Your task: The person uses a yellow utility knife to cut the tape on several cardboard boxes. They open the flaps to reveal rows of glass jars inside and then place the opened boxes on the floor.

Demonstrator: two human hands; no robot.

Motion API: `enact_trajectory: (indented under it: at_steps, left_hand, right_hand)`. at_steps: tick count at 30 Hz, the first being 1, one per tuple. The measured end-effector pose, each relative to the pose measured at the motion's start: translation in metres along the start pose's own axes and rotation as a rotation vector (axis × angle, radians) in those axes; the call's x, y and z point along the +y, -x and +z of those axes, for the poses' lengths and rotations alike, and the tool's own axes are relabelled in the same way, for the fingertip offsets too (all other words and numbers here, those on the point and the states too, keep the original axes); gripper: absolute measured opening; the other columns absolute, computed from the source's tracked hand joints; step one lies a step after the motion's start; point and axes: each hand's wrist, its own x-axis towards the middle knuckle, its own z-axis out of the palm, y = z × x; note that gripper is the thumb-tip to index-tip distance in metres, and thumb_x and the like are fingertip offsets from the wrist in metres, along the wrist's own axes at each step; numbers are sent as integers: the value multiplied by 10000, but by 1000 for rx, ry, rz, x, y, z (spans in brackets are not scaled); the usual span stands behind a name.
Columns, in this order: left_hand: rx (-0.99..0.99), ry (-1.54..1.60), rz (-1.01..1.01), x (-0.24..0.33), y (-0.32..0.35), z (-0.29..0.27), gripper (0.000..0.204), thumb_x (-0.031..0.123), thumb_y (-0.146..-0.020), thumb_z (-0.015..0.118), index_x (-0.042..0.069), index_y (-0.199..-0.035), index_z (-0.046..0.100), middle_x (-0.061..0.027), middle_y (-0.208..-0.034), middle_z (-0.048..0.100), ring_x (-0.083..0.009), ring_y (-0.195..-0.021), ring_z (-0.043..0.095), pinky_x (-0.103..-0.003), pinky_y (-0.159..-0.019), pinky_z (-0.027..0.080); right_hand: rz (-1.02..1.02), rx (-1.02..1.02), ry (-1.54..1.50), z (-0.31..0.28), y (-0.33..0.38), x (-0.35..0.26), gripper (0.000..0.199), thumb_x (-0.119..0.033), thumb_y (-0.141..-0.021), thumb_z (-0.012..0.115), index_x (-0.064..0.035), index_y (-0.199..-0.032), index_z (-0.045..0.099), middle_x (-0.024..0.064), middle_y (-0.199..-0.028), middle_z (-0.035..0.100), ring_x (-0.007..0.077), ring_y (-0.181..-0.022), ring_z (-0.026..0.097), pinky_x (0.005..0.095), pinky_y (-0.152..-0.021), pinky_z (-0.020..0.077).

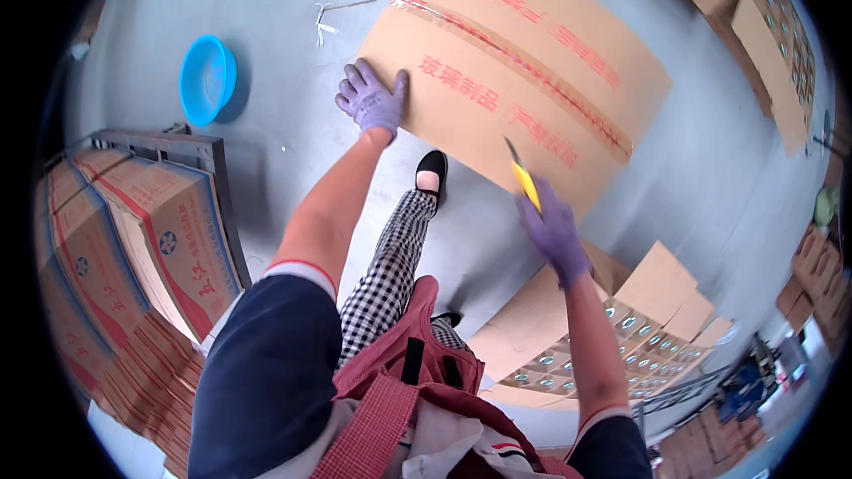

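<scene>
Large sealed brown cardboard box (pixel 515 80) with red tape on grey floor, gloved left hand (pixel 373 102) flat on its near corner, fingers spread, gloved right hand (pixel 552 226) gripping yellow utility knife (pixel 524 179) at its near edge, round blue plastic basin (pixel 207 80) well left.

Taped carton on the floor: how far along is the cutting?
Done: an opened carton by the right leg shows jars inside. In hand: the left hand presses the sealed carton; the right hand holds a yellow knife at its near edge. Left: its tape strip looks uncut.
</scene>
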Motion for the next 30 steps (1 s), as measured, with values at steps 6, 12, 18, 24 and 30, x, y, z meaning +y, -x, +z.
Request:
enact_trajectory:
  at_steps: [6, 12, 18, 24, 30]
  left_hand:
    - [-52, 95, 52, -1, -6, 4, 818, 549, -800, 490, -2, -1352, 243, -239, -1378, 237, -397, -1269, 200, -545, -1016, 124]
    - [-27, 88, 61, -20, -17, 4, 824, 542, -776, 524, 3, -1343, 264, -230, -1368, 264, -385, -1263, 226, -556, -1004, 149]
    - [63, 45, 57, -59, -23, 10, 803, 560, -767, 517, 18, -1322, 310, -214, -1343, 306, -371, -1243, 264, -545, -990, 182]
    - [67, -153, 20, -74, -29, 27, 747, 544, -802, 487, 39, -1328, 325, -199, -1365, 309, -357, -1263, 271, -560, -998, 188]
    - [-86, 315, 445, 78, 57, -20, 640, 451, -771, 596, 104, -1275, 411, -226, -1319, 342, -357, -1233, 323, -543, -977, 236]
  right_hand:
    - [-305, -60, 692, 55, -254, -98, 219, -158, -839, 492, -50, -1029, 506, 149, -887, 617, 292, -842, 627, 392, -711, 506]
    - [-205, -252, 759, 58, -322, -115, 245, -158, -862, 394, -25, -1030, 513, 191, -947, 625, 337, -911, 606, 432, -778, 480]
    - [23, -403, 920, -63, -153, 33, 228, -150, -854, 420, -24, -1039, 459, 208, -918, 592, 371, -799, 592, 471, -700, 473]
    - [521, -507, 890, -161, 13, 206, 228, -216, -871, 469, -33, -1004, 500, 154, -774, 571, 290, -671, 578, 403, -587, 476]
    - [843, -29, -395, -89, -41, 126, 245, -270, -877, 461, -41, -948, 514, 59, -665, 530, 156, -556, 551, 298, -509, 458]
